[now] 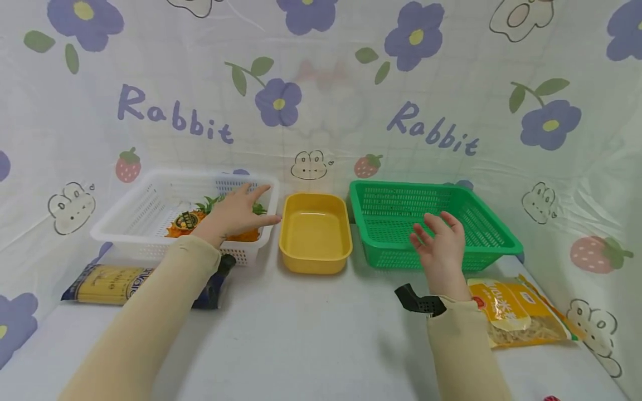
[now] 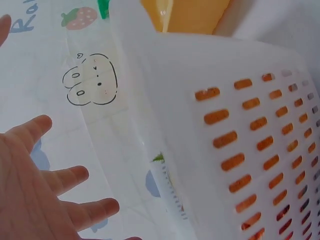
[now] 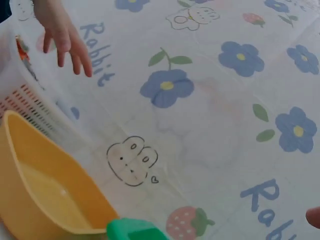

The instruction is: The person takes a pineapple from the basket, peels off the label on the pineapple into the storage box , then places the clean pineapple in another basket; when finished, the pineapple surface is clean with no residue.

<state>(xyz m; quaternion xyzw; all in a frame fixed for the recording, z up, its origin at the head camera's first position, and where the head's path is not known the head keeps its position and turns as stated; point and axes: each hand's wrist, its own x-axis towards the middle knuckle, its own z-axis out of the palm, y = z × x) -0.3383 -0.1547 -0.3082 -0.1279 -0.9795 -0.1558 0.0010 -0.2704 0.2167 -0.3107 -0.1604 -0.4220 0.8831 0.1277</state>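
Note:
Fingers spread, my left hand [image 1: 237,210] hovers over the right part of the white basket [image 1: 112,220], holding nothing. Beneath it in the basket lies an orange package [image 1: 176,227] with green leaves printed on it, partly hidden by the hand. In the left wrist view orange shows through the slots of the basket wall [image 2: 165,75]. My right hand [image 1: 443,250] is raised before the front rim of the green basket [image 1: 494,245], its fingers loosely bent and nothing in them. A yellow tub [image 1: 315,262] stands between the two baskets with a bare inside.
In front of the white basket lies a pack of yellow noodles [image 1: 107,284], partly behind my left sleeve. An orange and clear food bag [image 1: 521,312] lies right of my right wrist. A black strap [image 1: 420,301] sits at that wrist. Patterned cloth [image 1: 321,111] rises behind the baskets.

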